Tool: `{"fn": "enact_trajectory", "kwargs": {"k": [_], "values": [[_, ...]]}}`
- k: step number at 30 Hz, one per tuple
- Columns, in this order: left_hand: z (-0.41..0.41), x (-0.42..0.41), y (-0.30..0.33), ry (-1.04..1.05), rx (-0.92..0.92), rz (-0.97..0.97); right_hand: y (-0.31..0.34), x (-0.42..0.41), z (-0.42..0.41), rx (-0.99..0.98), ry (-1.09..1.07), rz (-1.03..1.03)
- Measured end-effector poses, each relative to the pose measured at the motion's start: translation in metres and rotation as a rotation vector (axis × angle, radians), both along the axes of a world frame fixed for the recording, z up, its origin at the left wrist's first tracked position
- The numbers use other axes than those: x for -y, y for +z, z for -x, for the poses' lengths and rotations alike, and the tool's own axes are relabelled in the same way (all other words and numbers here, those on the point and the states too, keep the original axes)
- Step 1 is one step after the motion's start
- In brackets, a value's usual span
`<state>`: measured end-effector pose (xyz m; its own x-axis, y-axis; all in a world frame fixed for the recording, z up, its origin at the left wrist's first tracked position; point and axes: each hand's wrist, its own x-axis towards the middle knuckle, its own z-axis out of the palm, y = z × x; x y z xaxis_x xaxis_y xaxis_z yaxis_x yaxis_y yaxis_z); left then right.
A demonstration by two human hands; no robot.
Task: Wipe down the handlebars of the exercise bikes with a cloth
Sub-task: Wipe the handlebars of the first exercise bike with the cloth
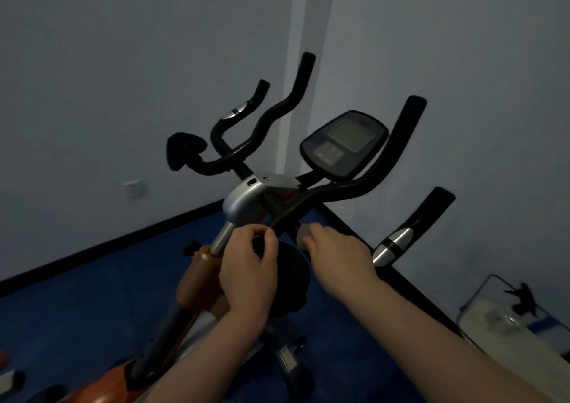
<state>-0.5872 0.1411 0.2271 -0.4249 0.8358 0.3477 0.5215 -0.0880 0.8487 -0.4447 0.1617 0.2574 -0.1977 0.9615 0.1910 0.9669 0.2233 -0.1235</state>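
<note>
Head view: left hand grip curled around handlebar, right hand grip pinching grey cloth.

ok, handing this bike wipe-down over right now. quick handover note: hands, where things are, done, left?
Left hand: fingers curled at the bike's stem, just under the silver clamp housing; whether it grips something is unclear.
Right hand: holds a small grey cloth, bunched, close to the lower part of the handlebars.
Console sits on the handlebars; the outer grip with the silver sensor is off to the right.
Done: cannot tell which sections are wiped.
Left: assume all the bars and upright grips need wiping. Only this one bike is clearly in view.
</note>
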Motion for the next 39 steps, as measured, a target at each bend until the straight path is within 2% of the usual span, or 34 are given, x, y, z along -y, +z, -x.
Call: {"fn": "enact_trajectory", "kwargs": {"k": [7, 8, 10, 12, 13, 15, 17, 19, 21, 24, 27, 29, 32, 37, 39], "values": [[0.001, 0.000, -0.002, -0.064, 0.033, -0.038, -0.004, 0.041, -0.069, 0.134, 0.311, -0.376], [0.001, 0.000, -0.002, -0.069, 0.035, -0.051, -0.001, 0.038, -0.082, 0.123, 0.295, -0.438], [0.002, 0.000, -0.001, -0.072, 0.030, -0.069, 0.004, 0.029, -0.091, 0.015, 0.130, -0.521], [0.001, 0.000, -0.002, -0.076, 0.014, -0.069, -0.002, 0.027, -0.070, -0.157, -0.027, -0.536], [0.001, 0.000, -0.003, -0.078, 0.004, -0.071, -0.011, 0.030, -0.057, -0.190, -0.041, -0.529], [0.002, 0.001, -0.003, -0.081, -0.078, -0.110, -0.031, 0.040, -0.047, -0.119, 0.086, -0.541], [0.002, 0.002, 0.002, -0.122, -0.256, -0.181, -0.029, 0.042, -0.063, -0.006, 0.245, -0.521], [0.001, -0.001, 0.008, -0.262, -0.434, -0.275, -0.019, 0.032, -0.087, 0.104, 0.347, -0.538], [-0.003, -0.007, 0.016, -0.428, -0.557, -0.349, -0.007, 0.020, -0.106, 0.121, 0.364, -0.555], [-0.004, -0.013, 0.020, -0.506, -0.604, -0.357, 0.014, 0.000, -0.134, 0.068, 0.284, -0.630], [-0.001, -0.011, 0.016, -0.477, -0.579, -0.334, 0.043, -0.024, -0.159, 0.329, 0.315, -0.697], [0.000, -0.010, 0.013, -0.444, -0.549, -0.331, 0.053, -0.035, -0.165, 0.383, 0.351, -0.690], [0.000, -0.010, 0.010, -0.418, -0.515, -0.346, 0.041, -0.035, -0.160, 0.162, 0.262, -0.721], [-0.001, -0.011, 0.010, -0.411, -0.503, -0.341, 0.018, -0.025, -0.112, -0.620, -0.255, -0.757], [-0.002, -0.011, 0.011, -0.397, -0.508, -0.332, 0.015, -0.019, -0.093, -0.835, -0.388, -0.774]]}}
